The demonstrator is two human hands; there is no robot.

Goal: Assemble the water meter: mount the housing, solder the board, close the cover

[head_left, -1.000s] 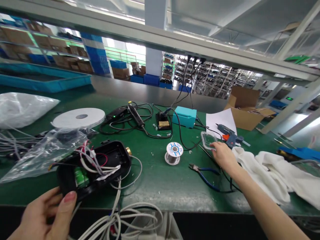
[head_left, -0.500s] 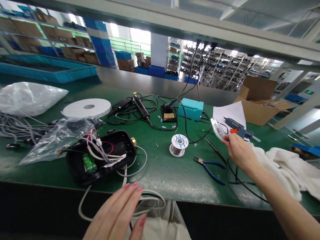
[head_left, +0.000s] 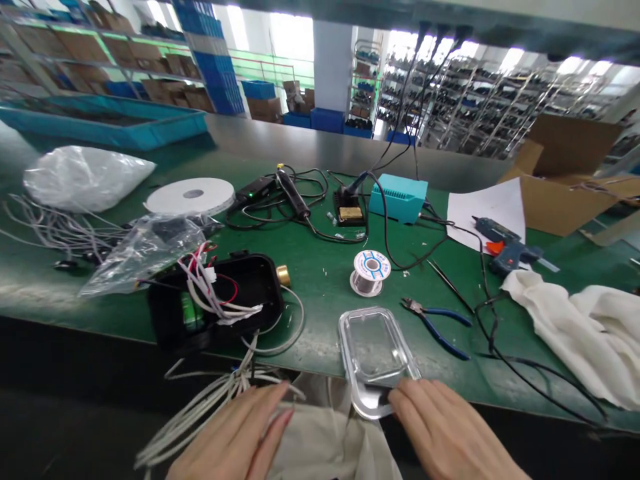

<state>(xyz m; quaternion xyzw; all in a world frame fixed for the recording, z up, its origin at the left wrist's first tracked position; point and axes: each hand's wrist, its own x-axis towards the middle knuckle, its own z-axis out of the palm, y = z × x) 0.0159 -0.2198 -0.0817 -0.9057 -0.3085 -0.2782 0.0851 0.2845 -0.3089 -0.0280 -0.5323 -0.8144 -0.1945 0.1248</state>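
Note:
My right hand point(head_left: 445, 427) grips the near right corner of a clear plastic cover point(head_left: 377, 347), a rounded rectangle with a raised rim. The cover is held over the bench's front edge. My left hand point(head_left: 235, 433) holds nothing that I can see; its fingers are stretched out beside a hanging bundle of pale cable point(head_left: 200, 407). Behind it an open black housing point(head_left: 260, 283) lies on the bench, with a brass fitting point(head_left: 283, 275) on its right end. Loose wires point(head_left: 203, 287) and a green part point(head_left: 193, 310) show inside the housing.
A solder spool point(head_left: 369, 273), blue-handled cutters point(head_left: 440, 327) and tweezers point(head_left: 450, 285) lie ahead. Farther back are a soldering stand point(head_left: 349, 207), a teal soldering station point(head_left: 399, 198) and a glue gun point(head_left: 507, 247). White cloth point(head_left: 575, 320) lies right; a plastic bag point(head_left: 85, 177) lies left.
My right hand has come from the right side of the bench toward the front middle, bringing the clear cover with it. My left hand has dropped slightly. The view has shifted.

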